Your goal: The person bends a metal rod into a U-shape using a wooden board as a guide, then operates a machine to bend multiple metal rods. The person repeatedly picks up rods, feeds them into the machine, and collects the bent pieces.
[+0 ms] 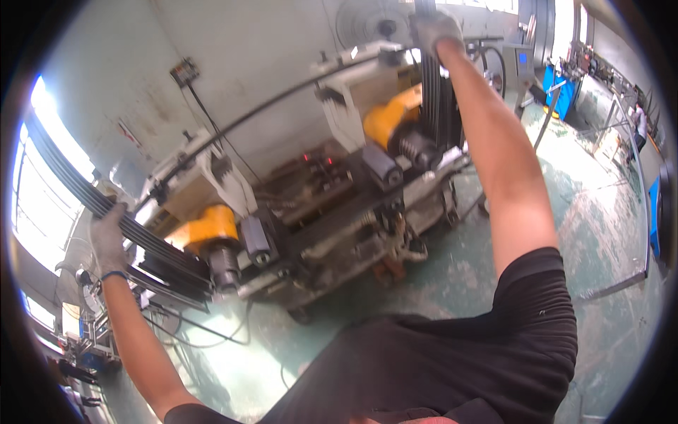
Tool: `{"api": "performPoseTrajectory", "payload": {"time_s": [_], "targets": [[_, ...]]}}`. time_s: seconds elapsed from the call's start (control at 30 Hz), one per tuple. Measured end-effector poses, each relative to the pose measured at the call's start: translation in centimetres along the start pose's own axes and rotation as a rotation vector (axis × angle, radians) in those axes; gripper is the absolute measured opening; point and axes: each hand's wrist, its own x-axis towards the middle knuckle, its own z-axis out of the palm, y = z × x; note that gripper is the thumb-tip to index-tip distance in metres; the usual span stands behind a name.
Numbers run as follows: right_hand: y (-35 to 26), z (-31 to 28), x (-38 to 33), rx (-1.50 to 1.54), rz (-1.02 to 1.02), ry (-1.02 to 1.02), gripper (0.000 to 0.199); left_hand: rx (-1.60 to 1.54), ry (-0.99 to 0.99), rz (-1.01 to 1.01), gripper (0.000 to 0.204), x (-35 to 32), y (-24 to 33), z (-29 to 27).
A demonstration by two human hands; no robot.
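Observation:
At the left, my left hand (107, 244), in a grey work glove with a dark band at the wrist, closes on a set of long dark ribbed bars (65, 173). They curve in the picture from the upper left down to the machine's left head. My right arm is raised high. My gloved right hand (436, 34), slightly blurred, grips a second set of dark ribbed bars (430, 99) that runs down beside the machine's right head. Whether the two sets join is out of view. Between them stands a machine with yellow motor housings (215, 222) and threaded-looking grey spindles (224, 268).
A dark rail (282, 95) spans the machine's back. Behind it, a round fan (374, 27) stands by the white wall. Cables (212, 338) lie on the green floor at the left. Farther right are a control cabinet (521, 60), a blue bin (558, 92) and a metal frame (621, 283).

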Motion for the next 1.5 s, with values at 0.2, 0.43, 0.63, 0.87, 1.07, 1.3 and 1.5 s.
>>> {"api": "performPoseTrajectory", "payload": {"time_s": [0.2, 0.43, 0.63, 0.87, 1.07, 1.3, 1.5], "targets": [[-2.7, -1.6, -5.4, 0.277, 0.363, 0.103, 0.031, 0.116, 0.02, -0.075, 0.044, -0.9, -1.6, 0.9], [-9.3, -4.1, -27.5, 1.246, 0.94, 0.311, 0.036, 0.185, 0.07, -0.112, 0.041, -1.9, -1.2, 0.1], [-10.7, 7.5, -43.6, 1.357, 1.264, -0.191, 0.044, 0.199, 0.094, -0.17, 0.036, -0.5, -2.3, -0.4], [-9.5, 16.5, -42.4, 1.869, 1.168, -0.565, 0.04, 0.297, 0.185, -0.233, 0.034, -3.2, 0.4, 2.6], [-9.1, 22.3, -43.5, 2.343, 1.267, -0.71, 0.031, 0.148, 0.295, -0.189, 0.029, -4.5, -0.1, 2.9], [-11.0, 11.0, -39.9, 2.053, 1.602, -0.456, 0.027, 0.607, 0.321, -0.163, 0.032, -9.9, 1.2, -1.6], [-6.1, -1.4, -44.9, 1.993, 1.636, -0.273, 0.025, 0.252, 0.405, -0.221, 0.043, -22.6, -0.4, -5.8]]}}
